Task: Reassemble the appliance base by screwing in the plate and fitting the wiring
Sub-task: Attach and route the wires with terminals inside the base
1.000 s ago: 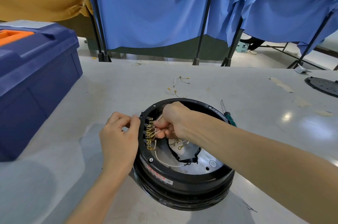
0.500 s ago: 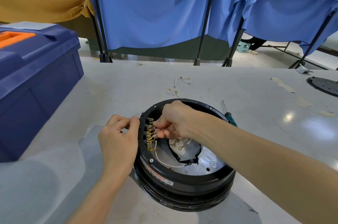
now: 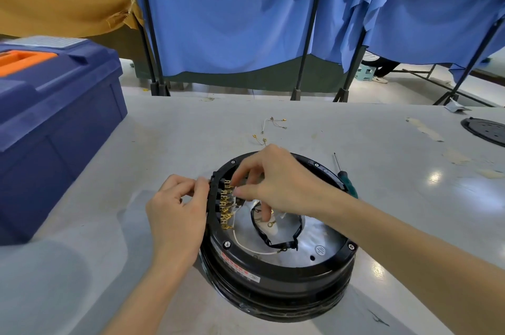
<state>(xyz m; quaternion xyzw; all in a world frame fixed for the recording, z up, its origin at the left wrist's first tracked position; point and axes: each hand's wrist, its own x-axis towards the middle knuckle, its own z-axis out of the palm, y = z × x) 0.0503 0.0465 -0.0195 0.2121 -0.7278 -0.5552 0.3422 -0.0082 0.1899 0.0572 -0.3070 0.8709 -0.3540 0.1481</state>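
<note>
The round black appliance base (image 3: 276, 277) lies upside down on the grey table, its silver inner plate (image 3: 314, 239) showing. A row of brass terminals (image 3: 226, 206) lines the inside of its left rim. White wires (image 3: 247, 245) and a black wire loop (image 3: 276, 241) lie on the plate. My left hand (image 3: 177, 214) presses its fingertips against the outside of the left rim. My right hand (image 3: 273, 184) hovers over the terminals, thumb and forefinger pinched at a wire end by the terminal row, other fingers spread over the plate's middle.
A blue toolbox (image 3: 52, 121) with an orange handle stands at the left. Loose wires with brass lugs (image 3: 269, 128) lie beyond the base. A green-handled screwdriver (image 3: 345, 181) rests right of the base. A black round cover (image 3: 486, 131) sits at the far right edge.
My right hand has opened from a closed fist over the terminals into spread fingers, with thumb and forefinger still at the terminal row. The left hand stays on the rim.
</note>
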